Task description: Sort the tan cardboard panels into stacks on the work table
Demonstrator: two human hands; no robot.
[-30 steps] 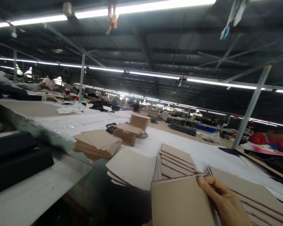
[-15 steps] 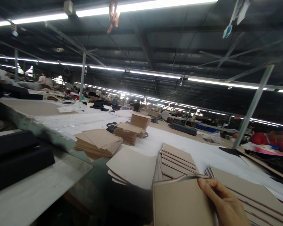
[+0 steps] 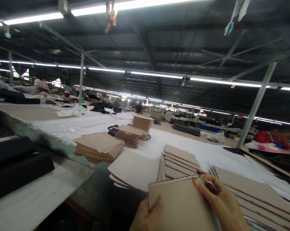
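Note:
A flat beige panel with a thin edge band is held low in front of me. My left hand grips its left side, thumb lying over the face. At the upper right corner my right hand pinches the edge between thumb and fingers. Just behind the panel is a fanned stack of edged beige panels. More panels with dark reddish edges lie overlapped beside my right hand. To the left, pale curved sheets rest in a loose pile. The panel's lower part runs out of view.
Stacks of brown sheets and a taller stack stand on the white-covered table. Black padded pieces lie on a side surface at left. A metal post rises at right, near a person in red.
My left hand has come into view and taken hold of the panel's left side. The panel and my right hand have shifted slightly left and up.

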